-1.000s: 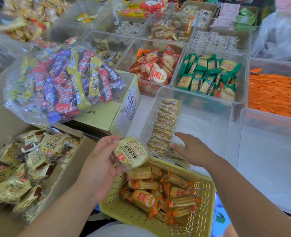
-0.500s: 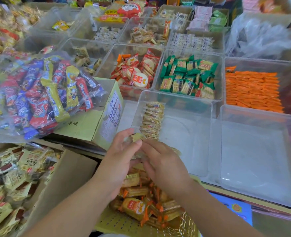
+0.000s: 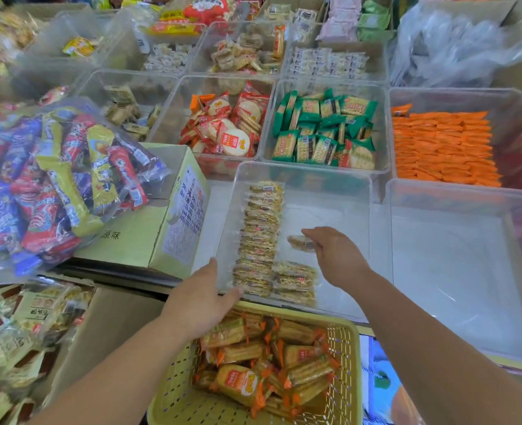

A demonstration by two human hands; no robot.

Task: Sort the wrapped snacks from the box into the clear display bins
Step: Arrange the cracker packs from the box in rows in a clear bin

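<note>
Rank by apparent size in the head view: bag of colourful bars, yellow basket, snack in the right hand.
1. bag of colourful bars
2. yellow basket; cropped, so unsure against the bag
3. snack in the right hand

Clear glossy plastic bin (image 3: 302, 176)

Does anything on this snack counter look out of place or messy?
A stray orange packet sits in the back left corner of the bin of red-wrapped crackers, unlike its neighbours. An askew packet lies crooked at the back left of the neat orange rows. Nothing looks spilled or damaged.
</note>
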